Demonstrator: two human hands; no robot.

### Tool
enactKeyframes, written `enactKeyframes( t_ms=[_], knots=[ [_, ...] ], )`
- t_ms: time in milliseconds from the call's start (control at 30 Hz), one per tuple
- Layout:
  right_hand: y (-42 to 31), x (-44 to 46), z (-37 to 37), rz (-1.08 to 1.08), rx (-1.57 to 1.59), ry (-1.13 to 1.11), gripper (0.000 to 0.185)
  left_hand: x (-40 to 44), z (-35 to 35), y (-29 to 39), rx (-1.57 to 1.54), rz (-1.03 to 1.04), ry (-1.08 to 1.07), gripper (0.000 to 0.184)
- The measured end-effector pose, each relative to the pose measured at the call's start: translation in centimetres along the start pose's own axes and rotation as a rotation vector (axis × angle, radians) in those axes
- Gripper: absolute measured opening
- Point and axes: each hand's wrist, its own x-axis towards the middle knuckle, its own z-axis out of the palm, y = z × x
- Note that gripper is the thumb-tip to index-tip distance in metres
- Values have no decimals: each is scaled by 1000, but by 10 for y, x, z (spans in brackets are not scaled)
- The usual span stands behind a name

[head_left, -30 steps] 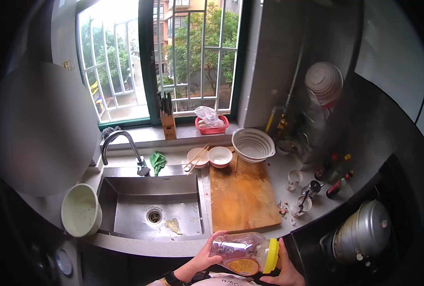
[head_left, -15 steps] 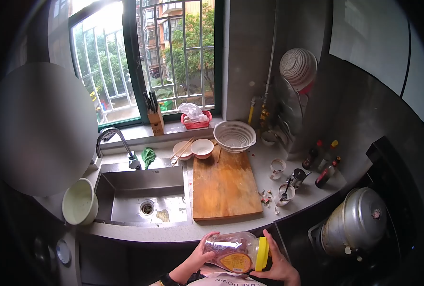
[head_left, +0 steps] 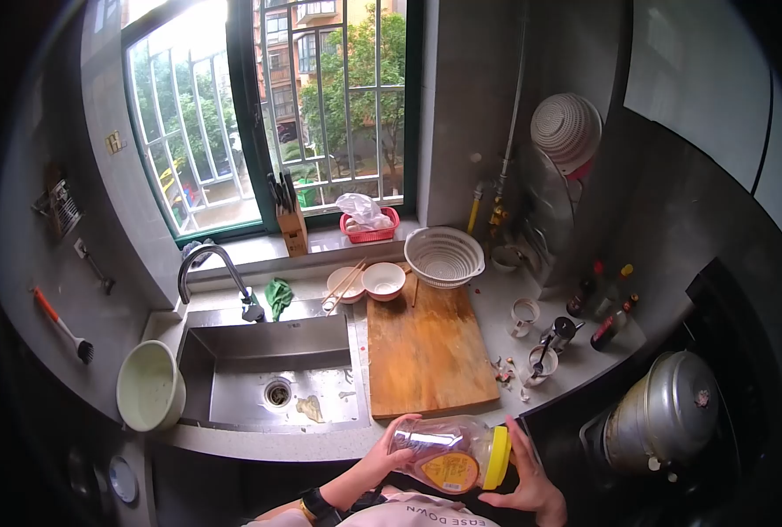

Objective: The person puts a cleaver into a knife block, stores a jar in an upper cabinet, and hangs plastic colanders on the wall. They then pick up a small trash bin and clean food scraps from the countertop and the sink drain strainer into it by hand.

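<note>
A clear plastic jar (head_left: 443, 452) with a yellow lid (head_left: 496, 458) and an orange label lies sideways in front of my body, below the cutting board (head_left: 430, 356). My left hand (head_left: 395, 452) is wrapped round the bottom end of the jar. Around the lid end is my right hand (head_left: 529, 479), its thumb and fingers spread apart beside the lid; whether it touches the lid is hard to tell. Dark reddish contents show through the jar's wall.
Left of the board is a steel sink (head_left: 272, 351) with a faucet (head_left: 224, 255) and a pale green basin (head_left: 150, 386). Bowls (head_left: 383, 281) and a white colander (head_left: 444, 257) stand behind the board. Cups (head_left: 542, 362), bottles (head_left: 615, 325) and a metal pot (head_left: 663, 413) are on the right.
My right hand's fingers have spread and moved slightly off the lid. The camera view has shifted, and a blurred round shape at the left has gone from view.
</note>
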Motion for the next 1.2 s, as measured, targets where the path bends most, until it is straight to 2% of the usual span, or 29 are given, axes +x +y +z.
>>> enactKeyframes(
  t_ms=[100,133,233,333,433,467,500,567,633,667,800,900,1033,1067,1167,1200],
  knots=[
    [4,13,7,340,341,25,109,9,-9,12,176,107,-47,86],
    [5,19,16,321,564,146,102,10,-9,24,363,225,-84,91],
    [4,34,31,336,525,198,101,16,-15,45,435,323,-140,97],
    [9,43,40,380,580,216,102,26,-35,52,422,317,-175,92],
    [-3,59,40,225,376,157,110,34,-60,44,340,207,-112,90],
    [4,59,44,289,335,170,113,40,-66,39,301,148,-95,90],
    [6,62,44,265,207,177,107,43,-65,40,241,134,-112,90],
    [-4,72,41,265,168,244,102,49,-63,47,128,87,-166,91],
    [-14,74,33,269,74,265,100,62,-74,42,311,184,-244,97],
    [-25,76,29,264,38,269,100,64,-75,42,326,187,-259,102],
    [-42,75,7,217,-193,208,97,69,-62,41,381,221,-303,103],
    [-43,67,-13,157,-213,163,94,70,-45,52,754,232,-392,104],
    [-44,56,-50,89,-243,66,90,84,-23,43,303,-28,-625,102],
    [-44,54,-60,60,-244,37,89,87,-8,47,439,-7,-710,101],
    [-45,47,-88,-38,-312,-20,89,95,43,32,637,71,-781,102],
    [-50,43,-104,-46,-312,-17,89,97,57,19,500,38,-763,102]
  ],
)
